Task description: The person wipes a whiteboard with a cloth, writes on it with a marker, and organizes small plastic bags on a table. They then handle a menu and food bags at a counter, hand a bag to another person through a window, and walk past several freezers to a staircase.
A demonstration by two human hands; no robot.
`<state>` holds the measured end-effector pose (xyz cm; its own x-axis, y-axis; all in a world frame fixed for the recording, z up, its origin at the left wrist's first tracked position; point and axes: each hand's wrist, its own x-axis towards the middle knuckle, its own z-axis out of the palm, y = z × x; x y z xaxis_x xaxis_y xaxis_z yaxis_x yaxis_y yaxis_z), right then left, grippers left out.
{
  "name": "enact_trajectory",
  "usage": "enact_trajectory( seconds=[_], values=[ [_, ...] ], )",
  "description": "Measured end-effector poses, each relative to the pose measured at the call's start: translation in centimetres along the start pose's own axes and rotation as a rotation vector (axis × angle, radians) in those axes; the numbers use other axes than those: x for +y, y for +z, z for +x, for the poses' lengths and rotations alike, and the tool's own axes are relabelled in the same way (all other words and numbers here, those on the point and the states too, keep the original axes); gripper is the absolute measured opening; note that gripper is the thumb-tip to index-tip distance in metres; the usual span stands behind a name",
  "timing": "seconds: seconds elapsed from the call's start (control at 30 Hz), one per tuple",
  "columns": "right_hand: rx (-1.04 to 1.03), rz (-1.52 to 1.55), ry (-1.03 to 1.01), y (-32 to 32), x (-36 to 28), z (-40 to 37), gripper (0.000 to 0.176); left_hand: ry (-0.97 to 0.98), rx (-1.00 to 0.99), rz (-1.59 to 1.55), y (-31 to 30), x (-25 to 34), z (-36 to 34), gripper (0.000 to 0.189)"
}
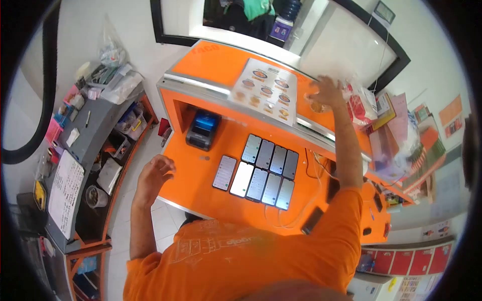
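My right hand [329, 93] reaches over the raised orange counter top [201, 61], fingers spread. Right below its fingers sits a small round item [317, 107], partly covered and too small to name. Beside that lies a laminated menu sheet [266, 90] with pictures of food bowls. My left hand [154, 173] hangs off the desk's left edge, fingers loosely bent and apart, holding nothing. Between my arms, several smartphones lie in two rows on the orange desk [193, 170], among them one with a bright white screen [242, 178] and one at the left end [224, 172].
A black receipt printer [203, 130] stands under the raised shelf. White cables [301, 210] run near a dark phone [313, 220]. Red-and-white plastic packs [360, 104] sit right of my right hand. A cluttered grey side shelf [83, 133] bearing a whiteboard [66, 193] stands at left.
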<state>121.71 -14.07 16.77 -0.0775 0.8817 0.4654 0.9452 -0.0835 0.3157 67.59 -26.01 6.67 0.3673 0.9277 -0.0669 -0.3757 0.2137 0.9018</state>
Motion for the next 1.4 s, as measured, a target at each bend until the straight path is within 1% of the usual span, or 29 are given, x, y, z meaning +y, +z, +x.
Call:
enact_trajectory(
  seconds=[0.03, 0.07, 0.1, 0.13, 0.17, 0.2, 0.27, 0.3, 0.37, 0.43, 0.5, 0.57, 0.6, 0.67, 0.7, 0.77, 0.8, 0.87, 0.9, 0.97, 1.0, 1.03, 1.1, 1.17, 1.23, 1.3, 1.37, 1.4],
  values=[
    [-0.373, -0.062, 0.049, -1.3, -1.1, -0.1, 0.029, -0.008, -0.009, 0.006, -0.5, -0.4, -0.1, 0.035],
    [-0.744, -0.120, 0.090, -1.8, -1.5, -0.2, 0.025, 0.031, 0.057, -0.025, -1.0, -0.7, -0.2, 0.035],
    [-0.748, -0.118, 0.091, -0.4, -0.4, -0.7, 0.025, 0.072, 0.128, -0.057, -1.3, -0.9, -0.3, 0.035],
    [-0.715, -0.240, 0.119, 2.1, 1.7, -1.2, 0.029, 0.071, 0.131, -0.059, -1.6, -1.1, -0.4, 0.035],
    [-0.675, -0.361, 0.143, 1.6, 1.3, -1.1, 0.034, 0.101, 0.151, -0.102, -1.8, -1.2, -0.4, 0.034],
    [-0.675, -0.359, 0.140, 1.1, 1.1, -1.2, 0.034, 0.127, 0.170, -0.144, -2.0, -1.3, -0.6, 0.033],
    [-0.771, -0.380, 0.190, -1.2, 0.4, -1.3, 0.041, 0.101, 0.177, -0.096, -2.0, -1.5, -0.6, 0.033],
    [-0.765, -0.384, 0.187, -0.9, 0.0, -0.9, 0.041, 0.075, 0.181, -0.049, -1.8, -1.7, -0.5, 0.034],
    [-0.478, 0.185, 0.175, 0.4, -1.1, -0.3, 0.049, 0.057, 0.149, -0.031, -1.8, -2.6, 0.1, 0.034],
    [-0.439, 0.437, 0.194, -4.9, -8.2, -0.6, 0.068, 0.035, 0.117, -0.004, -1.5, -2.9, 0.6, 0.035],
    [-0.170, 0.550, -0.201, -4.8, -12.0, -1.8, 0.083, 0.049, 0.038, 0.027, -0.4, -3.0, 1.4, 0.035],
    [0.014, 0.424, -0.437, -5.5, -16.0, -3.0, 0.079, 0.052, 0.030, 0.030, 0.7, -3.1, 1.9, 0.035],
    [0.014, 0.421, -0.433, -4.4, -17.1, -2.9, 0.079, 0.051, 0.022, 0.036, 1.2, -3.2, 2.0, 0.035],
    [-0.108, 0.335, -0.414, -1.3, -18.6, -2.9, 0.065, 0.047, 0.005, 0.082, 1.8, -3.1, 1.9, 0.035],
    [-0.105, 0.337, -0.410, -0.7, -18.6, -3.2, 0.065, 0.051, -0.006, 0.122, 1.9, -3.0, 1.9, 0.035],
    [0.064, 0.149, -0.452, -0.4, -18.5, -3.6, 0.059, 0.050, -0.002, 0.134, 1.3, -3.1, 1.5, 0.035],
    [0.061, 0.150, -0.455, -0.7, -18.1, -3.7, 0.059, 0.044, 0.004, 0.140, 0.9, -3.2, 1.1, 0.034],
    [-0.060, 0.151, -0.367, -1.7, -16.4, -3.5, 0.053, 0.036, 0.033, 0.138, 0.4, -3.2, 0.5, 0.034],
    [-0.062, 0.151, -0.373, -1.4, -15.2, -3.7, 0.053, 0.030, 0.056, 0.139, 0.1, -3.2, 0.2, 0.034],
    [-0.068, 0.076, -0.318, -0.7, -12.5, -3.8, 0.047, 0.033, 0.081, 0.128, -0.7, -3.7, -0.4, 0.034],
    [-0.065, 0.075, -0.326, -0.9, -11.6, -4.0, 0.047, 0.033, 0.100, 0.123, -1.0, -4.1, -0.8, 0.034],
    [-0.065, 0.121, -0.300, -1.3, -11.0, -4.5, 0.044, 0.039, 0.106, 0.119, -1.2, -4.4, -0.9, 0.034],
    [-0.066, 0.170, -0.283, -1.9, -10.9, -5.6, 0.040, -0.009, 0.138, 0.097, -1.5, -5.0, -1.4, 0.033],
    [-0.101, 0.068, -0.192, -2.6, -11.3, -6.8, 0.040, -0.021, 0.153, 0.096, -1.1, -5.2, -1.8, 0.033],
    [-0.077, 0.041, -0.174, -4.6, -12.4, -8.3, 0.040, -0.026, 0.163, 0.095, -0.8, -5.4, -1.9, 0.033],
    [-0.052, 0.016, -0.149, -6.6, -13.6, -8.5, 0.040, -0.034, 0.140, 0.100, -0.7, -5.5, -1.9, 0.034],
    [0.030, -0.009, -0.186, -8.2, -14.7, -9.1, 0.044, -0.081, 0.075, 0.144, -0.3, -6.3, -0.2, 0.040],
    [0.021, -0.007, -0.179, -8.6, -15.3, -9.7, 0.044, -0.126, -0.076, 0.155, 1.5, -5.8, 2.2, 0.045]
  ],
)
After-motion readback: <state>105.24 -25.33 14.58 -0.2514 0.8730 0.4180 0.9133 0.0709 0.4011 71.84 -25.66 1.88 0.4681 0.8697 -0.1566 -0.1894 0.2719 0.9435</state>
